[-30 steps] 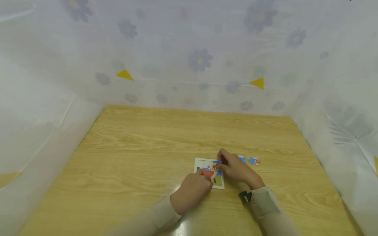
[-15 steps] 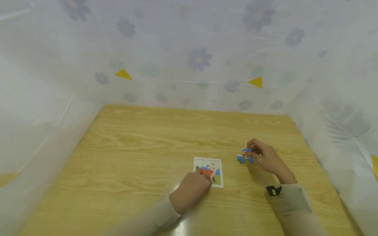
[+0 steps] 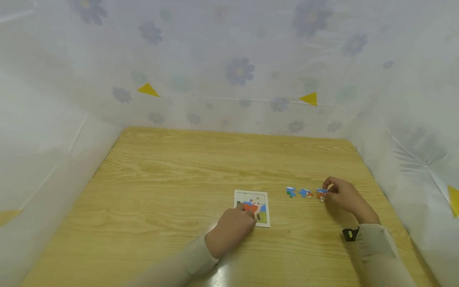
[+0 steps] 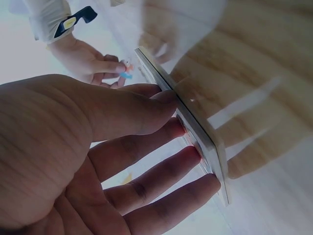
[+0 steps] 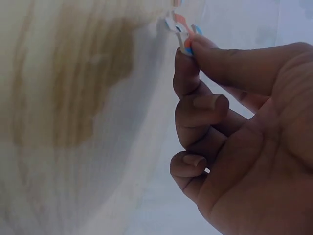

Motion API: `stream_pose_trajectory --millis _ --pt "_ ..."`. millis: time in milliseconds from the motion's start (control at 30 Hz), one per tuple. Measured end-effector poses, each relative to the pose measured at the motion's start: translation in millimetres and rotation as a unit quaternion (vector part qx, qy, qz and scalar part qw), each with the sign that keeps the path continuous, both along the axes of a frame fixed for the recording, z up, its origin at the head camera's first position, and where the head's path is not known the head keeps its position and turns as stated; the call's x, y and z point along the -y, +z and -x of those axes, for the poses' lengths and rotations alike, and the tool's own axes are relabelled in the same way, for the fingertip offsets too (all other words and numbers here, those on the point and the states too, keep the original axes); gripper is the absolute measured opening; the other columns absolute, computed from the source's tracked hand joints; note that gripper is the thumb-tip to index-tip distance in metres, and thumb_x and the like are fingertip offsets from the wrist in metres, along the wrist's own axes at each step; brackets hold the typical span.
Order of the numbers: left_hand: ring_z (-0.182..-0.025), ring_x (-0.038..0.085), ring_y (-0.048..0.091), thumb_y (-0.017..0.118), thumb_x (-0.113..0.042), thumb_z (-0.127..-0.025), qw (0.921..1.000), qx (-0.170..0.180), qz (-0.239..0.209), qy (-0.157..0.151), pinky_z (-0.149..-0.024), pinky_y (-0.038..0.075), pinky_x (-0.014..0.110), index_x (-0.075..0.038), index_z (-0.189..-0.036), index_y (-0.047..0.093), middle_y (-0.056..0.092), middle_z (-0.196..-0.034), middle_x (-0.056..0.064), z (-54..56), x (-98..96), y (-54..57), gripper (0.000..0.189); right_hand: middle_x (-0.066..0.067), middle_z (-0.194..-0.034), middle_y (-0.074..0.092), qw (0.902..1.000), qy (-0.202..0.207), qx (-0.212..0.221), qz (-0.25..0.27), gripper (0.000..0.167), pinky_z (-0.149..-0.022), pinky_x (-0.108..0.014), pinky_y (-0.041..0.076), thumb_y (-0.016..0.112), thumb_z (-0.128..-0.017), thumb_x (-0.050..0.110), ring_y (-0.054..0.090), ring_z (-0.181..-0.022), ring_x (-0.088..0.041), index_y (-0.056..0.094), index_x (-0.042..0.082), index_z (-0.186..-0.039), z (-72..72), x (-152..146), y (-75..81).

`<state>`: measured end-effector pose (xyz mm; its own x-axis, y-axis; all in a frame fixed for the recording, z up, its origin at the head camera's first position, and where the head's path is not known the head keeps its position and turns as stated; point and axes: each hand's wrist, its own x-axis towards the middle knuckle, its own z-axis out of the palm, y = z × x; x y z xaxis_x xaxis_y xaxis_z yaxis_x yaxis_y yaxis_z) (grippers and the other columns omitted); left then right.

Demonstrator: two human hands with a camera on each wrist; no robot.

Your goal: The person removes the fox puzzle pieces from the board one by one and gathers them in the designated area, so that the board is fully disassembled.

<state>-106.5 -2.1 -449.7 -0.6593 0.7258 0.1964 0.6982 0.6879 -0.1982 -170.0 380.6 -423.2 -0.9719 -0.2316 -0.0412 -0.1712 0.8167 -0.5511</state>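
A small square jigsaw puzzle (image 3: 263, 218) with a white border and an animal picture lies on the table. Across its lower left part rests my left hand (image 3: 231, 231); in the left wrist view its fairly straight fingers (image 4: 161, 166) touch the board and cover part of the picture. Farther right, my right hand (image 3: 348, 198) pinches an orange, white and blue puzzle piece (image 3: 320, 195) between thumb and index finger, at the table surface. The right wrist view shows the piece (image 5: 183, 32) at the fingertips, the other fingers curled.
Two loose pieces, one blue and green (image 3: 291, 192) and one blue with orange (image 3: 305, 193), lie in a row between the board and my right hand. Flower-patterned white sheeting (image 3: 222, 79) surrounds the wood-grain table (image 3: 161, 171).
My right hand has carried the piece from the board's upper right corner rightward, past the two loose pieces, down to the table. The left hand stays on the puzzle.
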Motion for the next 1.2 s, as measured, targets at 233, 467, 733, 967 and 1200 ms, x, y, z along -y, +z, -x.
stream_pose_trajectory --millis 233,467,733,967,1200 --pt "-0.079 0.011 0.06 0.08 -0.019 -0.09 1.0 -0.003 0.0 0.004 -0.043 0.045 0.021 -0.03 -0.091 0.082 0.073 -0.091 -0.014 0.1 0.0 0.8 0.011 -0.003 -0.085 0.072 0.9995 -0.014 0.016 -0.024 0.008 -0.072 -0.044 0.053 0.07 -0.098 0.009 0.066 -0.077 -0.019 0.064 0.006 -0.103 4.3 -5 -6.2" --pt "-0.076 0.01 0.058 0.081 -0.021 -0.09 0.9999 0.012 0.008 0.008 -0.041 0.044 0.022 -0.031 -0.093 0.082 0.073 -0.09 -0.012 -1.9 -0.5 2.6 0.011 -0.002 -0.085 0.067 0.9968 -0.016 0.025 -0.075 0.008 -0.066 -0.04 0.049 0.07 -0.098 0.011 0.06 -0.073 -0.018 0.063 0.007 -0.1 4.1 -2 -9.0" --pt "-0.076 0.01 0.057 0.081 -0.023 -0.09 0.9999 0.003 0.016 -0.005 -0.046 0.041 0.021 -0.028 -0.093 0.082 0.071 -0.093 -0.009 -2.3 1.5 4.7 0.007 -0.007 -0.088 0.07 0.9948 -0.019 -0.005 -0.1 0.009 -0.064 -0.044 0.051 0.071 -0.095 0.007 0.063 -0.074 -0.023 0.063 0.006 -0.099 -0.2 4 -9.4" --pt "-0.089 0.016 0.061 0.08 -0.029 -0.092 0.9982 -0.006 -0.046 -0.037 -0.066 0.05 0.026 -0.024 -0.095 0.082 0.07 -0.104 -0.002 6.3 5.1 -3.3 0.006 -0.007 -0.087 0.069 0.9939 -0.028 -0.046 -0.097 0.011 -0.066 -0.048 0.053 0.066 -0.099 0.009 0.065 -0.075 -0.025 0.063 0.001 -0.106 -5.4 9 -8.5" --pt "-0.134 0.031 0.053 0.072 -0.049 -0.093 0.9931 0.08 -0.085 0.001 -0.106 0.046 0.046 -0.019 -0.13 0.069 0.058 -0.144 0.012 24.3 22.2 4.1 0.048 -0.009 -0.091 0.067 0.9925 -0.031 -0.097 -0.069 0.016 -0.063 -0.042 0.052 0.061 -0.103 0.011 0.063 -0.076 -0.022 0.064 -0.002 -0.113 -10.3 29 1.5"
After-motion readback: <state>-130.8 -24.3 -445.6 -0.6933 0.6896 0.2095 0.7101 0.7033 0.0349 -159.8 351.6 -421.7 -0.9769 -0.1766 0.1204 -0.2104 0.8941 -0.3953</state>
